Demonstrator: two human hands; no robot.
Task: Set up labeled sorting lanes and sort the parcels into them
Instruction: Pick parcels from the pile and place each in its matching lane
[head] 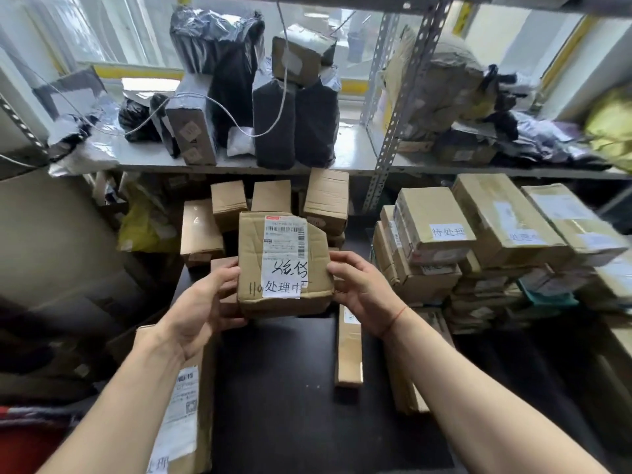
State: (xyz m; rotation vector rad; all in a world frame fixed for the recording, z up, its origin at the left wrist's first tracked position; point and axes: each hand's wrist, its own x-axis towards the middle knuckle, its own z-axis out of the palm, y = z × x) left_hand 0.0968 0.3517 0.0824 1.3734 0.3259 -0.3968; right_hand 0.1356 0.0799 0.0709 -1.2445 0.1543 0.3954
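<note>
The person held a dented cardboard parcel (285, 265) in front of the chest, the left hand (201, 302) gripping its left edge and the right hand (362, 295) its right edge, fingers curled round the sides. A white slip reading 处理中 (282, 288) sat on its face. To the right, a stack of boxes (478, 248) already carried a 待处理 label (448, 231), so at least one lane looked set up. Loose boxes behind (270, 196) and bagged parcels on the shelf (273, 128) seemingly awaited sorting.
</note>
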